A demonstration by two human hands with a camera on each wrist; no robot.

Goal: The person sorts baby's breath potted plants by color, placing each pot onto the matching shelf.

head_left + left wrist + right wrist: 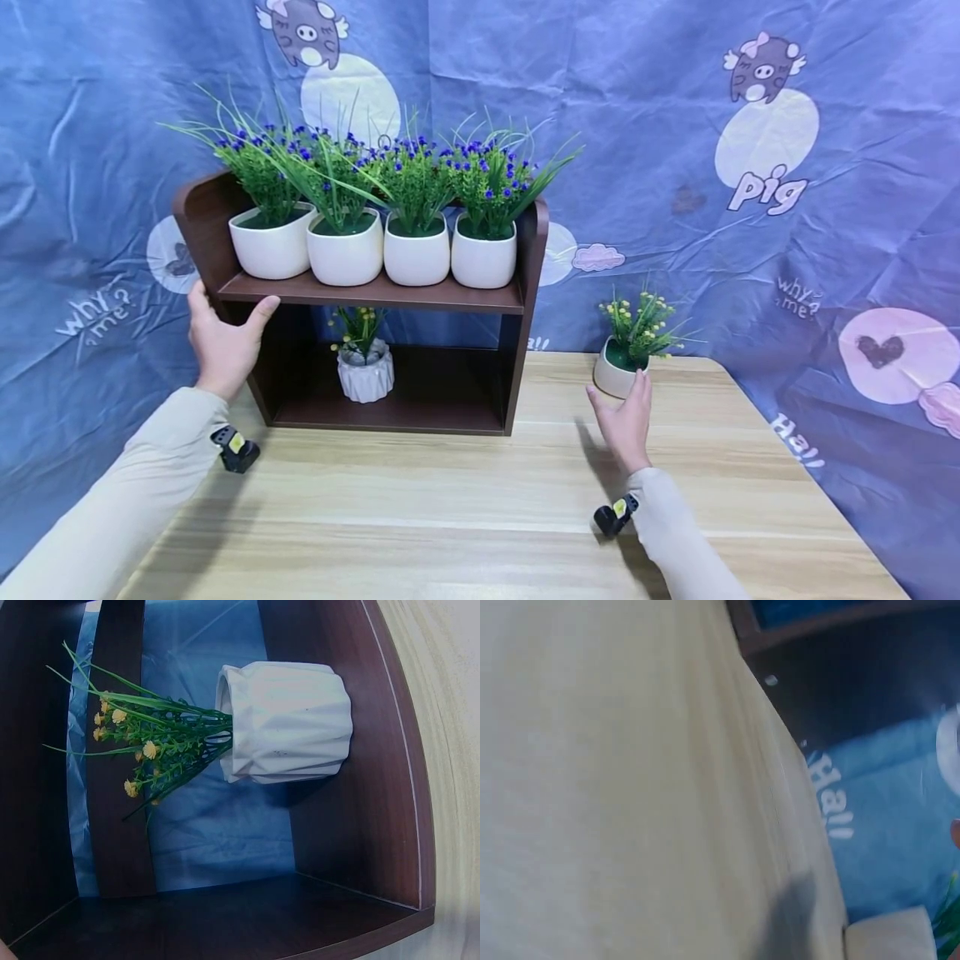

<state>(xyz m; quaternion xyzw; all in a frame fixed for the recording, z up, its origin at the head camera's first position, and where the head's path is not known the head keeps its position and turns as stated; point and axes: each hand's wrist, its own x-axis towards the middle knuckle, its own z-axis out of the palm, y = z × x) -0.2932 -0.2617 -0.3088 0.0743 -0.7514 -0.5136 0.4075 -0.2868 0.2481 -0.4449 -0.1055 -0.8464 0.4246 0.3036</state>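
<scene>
My left hand [225, 340] is at the left side panel of a dark brown two-tier wooden shelf [375, 296]. Its thumb and fingers spread wide on either side of the panel's front edge. My right hand [626, 421] reaches to a small white pot [615, 380] of yellow-flowered greenery [637, 325], right of the shelf. Its fingers overlap the pot's near right side; in the right wrist view the thumb [955, 832] stands apart from the pot. A ridged white pot [296, 724] with yellow flowers [150, 750] stands in the lower compartment.
Several white pots [345, 250] with blue-violet flowers [420, 158] line the upper tier. The shelf stands at the back left of a light wooden table [450, 508]. A blue printed cloth [637, 167] hangs behind it, and the table's right edge slants toward me.
</scene>
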